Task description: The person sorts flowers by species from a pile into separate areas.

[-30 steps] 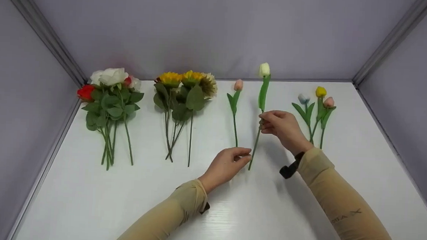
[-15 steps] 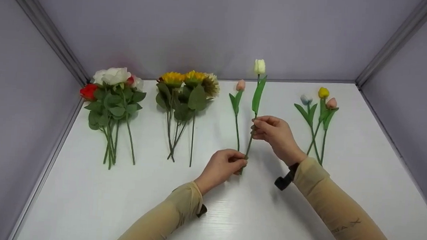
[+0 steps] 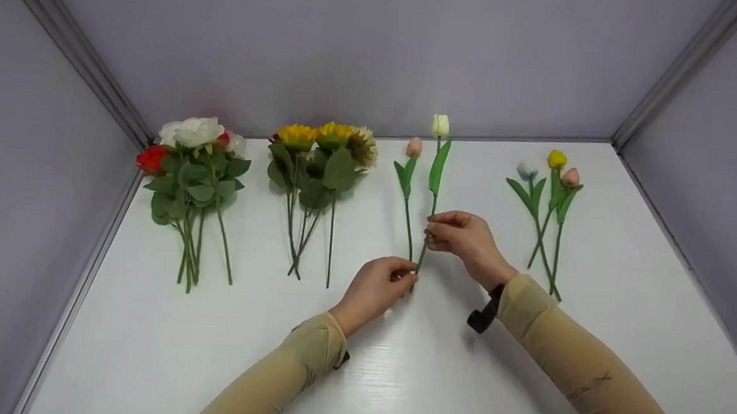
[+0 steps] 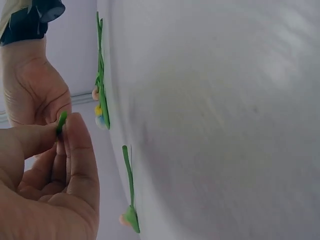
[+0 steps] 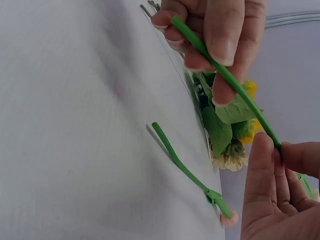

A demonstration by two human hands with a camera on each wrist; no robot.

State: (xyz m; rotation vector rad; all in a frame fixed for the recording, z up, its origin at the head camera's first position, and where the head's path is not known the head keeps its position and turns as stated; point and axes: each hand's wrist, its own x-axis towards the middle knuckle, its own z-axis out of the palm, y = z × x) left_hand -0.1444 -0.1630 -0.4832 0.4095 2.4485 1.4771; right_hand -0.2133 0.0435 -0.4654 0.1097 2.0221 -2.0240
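A pale yellow-white tulip (image 3: 441, 126) with a long green leaf is held raised over the table, its bloom toward the back wall. My right hand (image 3: 467, 245) pinches its stem midway, between thumb and fingertips. Lower down, the fingers of my left hand (image 3: 373, 290) grip the same stem by its end. The right wrist view shows the green stem (image 5: 240, 91) running between both hands. Just left of it, a pink tulip (image 3: 414, 147) lies on the white table; in the head view its stem's lower end passes behind my left hand.
Roses (image 3: 199, 132) in white and red lie at the far left. Beside them are sunflowers (image 3: 296, 137). To the right rest three tulips: blue-white (image 3: 527, 171), yellow (image 3: 557, 159) and pink (image 3: 570, 177), their stems crossing. Grey panels wall in the white table (image 3: 209, 350).
The white tulip has moved left, close beside the pink one, and its bloom has come down a little. My left hand has taken hold of the stem's lower end. My right hand shifted left and nearer.
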